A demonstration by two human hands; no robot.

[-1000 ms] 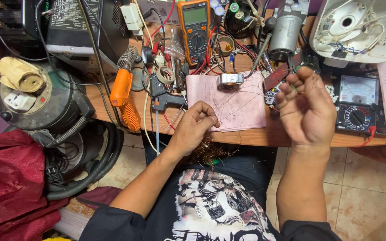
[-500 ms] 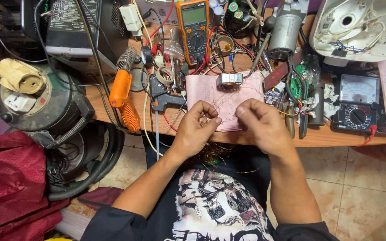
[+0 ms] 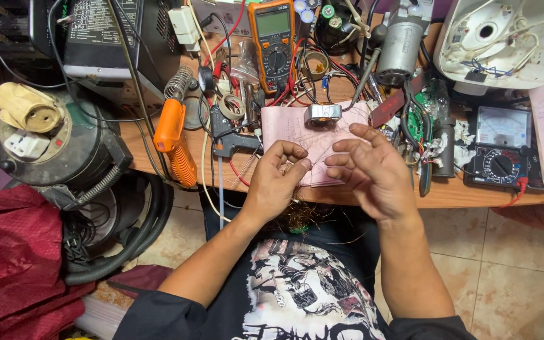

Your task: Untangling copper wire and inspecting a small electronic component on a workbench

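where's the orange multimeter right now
In the head view the orange multimeter lies at the top centre of the wooden bench, among red and black leads, beyond the pink paper sheet.

an orange-cased multimeter [image 3: 272, 39] with red and black leads, an orange-handled soldering gun [image 3: 174, 137], a pink sheet [image 3: 310, 135] on the brown wooden bench [image 3: 473, 194], a black analogue meter [image 3: 502, 151], dark red cloth [image 3: 14, 252]

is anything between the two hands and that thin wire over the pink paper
Nothing visible does. The left hand and right hand both pinch the thin wire directly, above the pink paper.
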